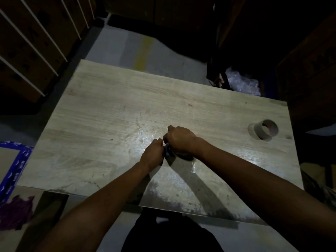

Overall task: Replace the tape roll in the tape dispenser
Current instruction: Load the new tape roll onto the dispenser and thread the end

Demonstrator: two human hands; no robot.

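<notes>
Both my hands meet at the middle of the wooden table [109, 110]. My right hand [179, 140] is closed over the top of a dark blue tape dispenser [167, 151], which is mostly hidden beneath it. My left hand [152, 154] grips the dispenser's left side, fingers curled against it. A strip of clear shiny tape [192, 167] appears to show just right of the dispenser, under my right wrist. An empty brown cardboard tape core [266, 130] lies on its side near the table's right edge, apart from both hands.
Stacked cardboard boxes [27, 51] stand at the left beyond the table. A bag of clear plastic wrap [243, 82] sits past the far right corner. A blue-edged carton [12, 171] and a purple cloth [16, 211] lie on the floor at the left.
</notes>
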